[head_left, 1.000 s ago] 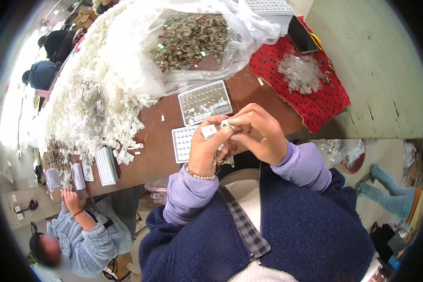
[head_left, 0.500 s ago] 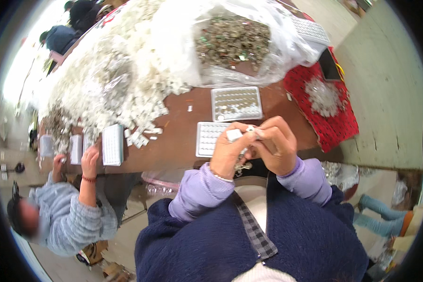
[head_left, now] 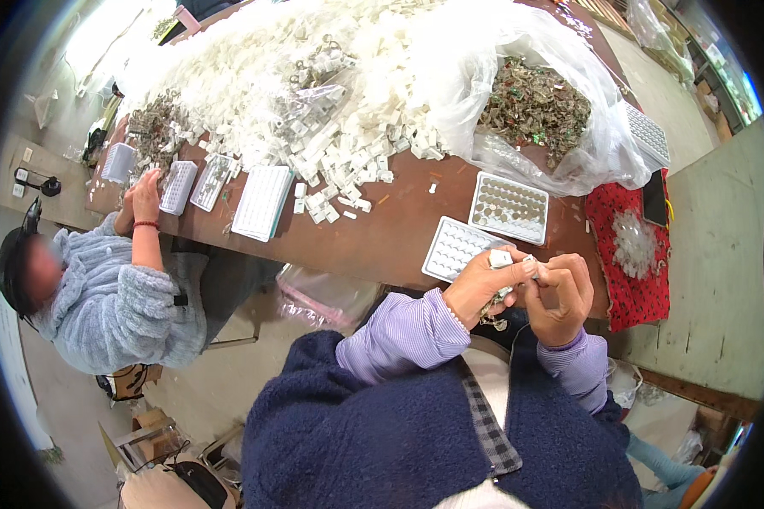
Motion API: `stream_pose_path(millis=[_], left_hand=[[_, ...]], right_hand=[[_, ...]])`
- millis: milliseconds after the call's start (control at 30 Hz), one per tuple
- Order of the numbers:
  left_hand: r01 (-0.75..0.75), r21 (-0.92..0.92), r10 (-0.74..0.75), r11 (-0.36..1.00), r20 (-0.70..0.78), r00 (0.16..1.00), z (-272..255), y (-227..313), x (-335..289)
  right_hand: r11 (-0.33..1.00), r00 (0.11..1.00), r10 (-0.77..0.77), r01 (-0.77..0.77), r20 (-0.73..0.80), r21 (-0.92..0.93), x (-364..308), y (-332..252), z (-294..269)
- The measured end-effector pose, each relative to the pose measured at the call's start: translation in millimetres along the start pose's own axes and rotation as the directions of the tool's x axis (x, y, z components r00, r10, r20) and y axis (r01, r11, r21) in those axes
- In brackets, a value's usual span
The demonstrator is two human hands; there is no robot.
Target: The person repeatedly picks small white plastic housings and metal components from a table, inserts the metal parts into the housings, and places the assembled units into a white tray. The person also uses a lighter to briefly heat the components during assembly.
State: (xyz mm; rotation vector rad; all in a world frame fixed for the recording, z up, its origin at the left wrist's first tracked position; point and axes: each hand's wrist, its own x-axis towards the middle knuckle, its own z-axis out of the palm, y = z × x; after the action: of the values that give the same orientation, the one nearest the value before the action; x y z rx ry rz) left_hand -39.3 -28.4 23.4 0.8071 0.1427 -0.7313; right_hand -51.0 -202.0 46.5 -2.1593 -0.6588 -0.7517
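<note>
In front of my chest, over the table's near edge, both hands are close together. My left hand (head_left: 477,290) is closed around a small white plastic block (head_left: 500,259) and some dangling greyish-green scraps (head_left: 492,316). Meeting its thumb tip, my right hand (head_left: 560,299) pinches at a tiny pale piece that I cannot make out. Just beyond the left hand lies a white tray (head_left: 437,265) with rows of round wells. Behind that sits a second white tray (head_left: 542,233) holding rows of small grey-brown discs.
A huge heap of white plastic pieces (head_left: 348,140) covers the far table (head_left: 382,225). An open clear bag (head_left: 607,165) holds brownish scraps (head_left: 539,106). A red cloth (head_left: 624,297) carries clear bits (head_left: 635,242) and a phone (head_left: 654,197). A co-worker (head_left: 136,288) works at left beside stacked trays (head_left: 263,204).
The view has swung left, so the table and my hands appear farther right. My hands stay together, fingertips meeting. The co-worker's two hands have come together.
</note>
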Motion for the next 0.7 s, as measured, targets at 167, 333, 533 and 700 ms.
stream_pose_path(millis=[167,333,533,700], left_hand=[[-0.031,-0.182,0.039,0.983,0.042,0.998,-4.0,-0.9,-4.0],[0.036,-0.250,0.000,0.968,0.144,0.990,-6.2,-2.2,-6.7],[0.051,-0.117,-0.038,0.992,0.108,0.993,-2.3,-2.1,-7.7],[0.031,-0.100,-0.022,0.995,0.095,0.995,1.0,-4.2,-8.8]], right_hand=[[0.999,0.999,0.032,-0.031,-0.013,0.022,-1.7,-2.7,7.1],[1.000,0.999,-0.016,0.016,-0.029,-0.003,-2.4,-6.7,9.7],[0.998,0.999,-0.038,0.037,-0.016,-0.042,-2.7,-10.4,5.8],[0.997,0.999,-0.048,0.047,-0.010,-0.062,-5.6,-11.4,2.6]])
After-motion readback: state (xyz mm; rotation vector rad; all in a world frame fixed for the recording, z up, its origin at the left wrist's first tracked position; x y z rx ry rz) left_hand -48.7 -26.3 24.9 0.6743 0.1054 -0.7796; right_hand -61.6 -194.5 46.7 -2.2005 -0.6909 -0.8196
